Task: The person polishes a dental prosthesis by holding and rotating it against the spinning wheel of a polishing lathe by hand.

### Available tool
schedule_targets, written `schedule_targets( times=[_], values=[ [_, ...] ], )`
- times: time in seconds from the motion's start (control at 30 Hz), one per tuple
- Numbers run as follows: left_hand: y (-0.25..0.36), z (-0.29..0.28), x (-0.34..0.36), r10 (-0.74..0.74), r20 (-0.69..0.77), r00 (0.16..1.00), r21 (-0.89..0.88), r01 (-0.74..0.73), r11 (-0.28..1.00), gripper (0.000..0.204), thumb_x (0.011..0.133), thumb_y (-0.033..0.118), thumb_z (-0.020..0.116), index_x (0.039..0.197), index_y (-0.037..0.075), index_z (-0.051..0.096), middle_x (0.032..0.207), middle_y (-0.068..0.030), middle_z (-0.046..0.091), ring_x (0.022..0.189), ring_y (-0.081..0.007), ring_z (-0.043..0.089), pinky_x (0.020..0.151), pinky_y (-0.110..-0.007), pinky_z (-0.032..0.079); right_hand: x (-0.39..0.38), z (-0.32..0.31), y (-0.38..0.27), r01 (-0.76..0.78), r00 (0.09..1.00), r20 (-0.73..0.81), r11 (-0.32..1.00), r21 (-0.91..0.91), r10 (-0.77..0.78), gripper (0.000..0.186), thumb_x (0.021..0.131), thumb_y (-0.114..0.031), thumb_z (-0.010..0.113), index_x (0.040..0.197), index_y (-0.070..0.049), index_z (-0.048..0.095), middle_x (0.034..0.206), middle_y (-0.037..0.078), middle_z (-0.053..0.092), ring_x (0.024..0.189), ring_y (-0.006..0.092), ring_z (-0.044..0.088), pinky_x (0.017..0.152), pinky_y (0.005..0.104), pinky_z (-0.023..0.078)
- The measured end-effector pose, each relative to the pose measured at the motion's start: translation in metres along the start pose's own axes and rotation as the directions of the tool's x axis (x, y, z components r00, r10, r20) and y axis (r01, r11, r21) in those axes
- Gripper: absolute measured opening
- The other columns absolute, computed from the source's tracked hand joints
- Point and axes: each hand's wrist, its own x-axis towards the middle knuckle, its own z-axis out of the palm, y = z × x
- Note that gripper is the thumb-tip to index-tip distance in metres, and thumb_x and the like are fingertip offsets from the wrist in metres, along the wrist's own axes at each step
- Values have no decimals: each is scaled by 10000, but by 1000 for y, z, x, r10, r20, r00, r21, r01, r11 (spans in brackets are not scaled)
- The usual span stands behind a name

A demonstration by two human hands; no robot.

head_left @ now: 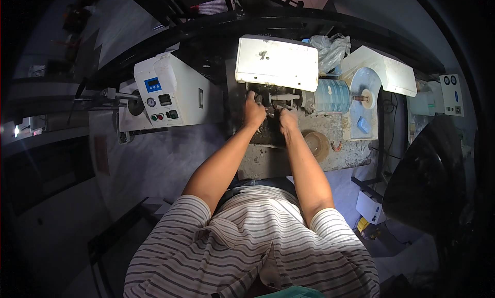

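Note:
Both arms reach forward over a grimy workbench (265,161). My left hand (254,111) is closed, its thumb side turned inward against dark, dirty parts. Close beside it, my right hand (287,117) has its fingers curled in toward the same dark parts. What either hand grips is too small and shadowed to name. Just beyond my fingers lies a pale, dusty T-shaped bar (285,97), between the hands and a white machine hood (277,63). The hood's top is brightly lit, and the space under it is dark.
A white control box (167,99) with a display, gauge and buttons stands at left. Right of my hands are a bluish clear plastic jug (331,96), a round tan dish (316,146) and a white machine with a spindle wheel (367,99). Crumpled clear plastic (332,53) lies behind.

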Motion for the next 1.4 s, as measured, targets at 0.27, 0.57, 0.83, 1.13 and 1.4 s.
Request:
schedule_targets(
  times=[0.27,0.57,0.83,1.13,1.4],
  values=[
    [-28,20,26,-353,104,930,9,354,935,368,747,-12,461,1101,-36,558,958,-245,627,749,-308,656,576,-378,512,27,-6,13,-7,1000,-12,998,65,8,231,731,-70,651,880,100,600,812,141,612,664,220,554,594,357,441],
    [10,-1,25,-469,210,858,2,479,878,316,750,34,474,1042,-30,575,989,-185,613,899,-244,587,752,-350,463,4,0,-10,-59,996,-67,998,3,59,263,754,-102,674,918,92,605,854,135,626,713,212,575,641,343,451],
    [-2,11,30,-564,207,800,25,572,820,308,780,106,494,1048,-15,587,1068,-194,610,959,-294,605,733,-396,484,33,-9,8,-145,986,-95,988,-47,140,290,768,-138,672,929,93,603,822,137,619,605,203,555,432,339,372],
    [-14,16,30,-547,208,811,131,531,837,348,784,150,490,1086,-11,551,1114,-177,585,988,-268,583,806,-376,472,14,-1,-14,-150,972,-181,989,-3,147,207,786,-139,621,864,48,581,690,106,591,481,182,541,344,317,300],
    [-3,1,36,-576,246,780,98,571,815,318,765,113,493,1031,-20,606,1041,-194,618,956,-280,601,780,-374,467,12,3,-13,-112,986,-128,994,-17,109,217,750,-103,608,840,93,587,785,144,596,586,204,531,452,356,364]
  ],
)
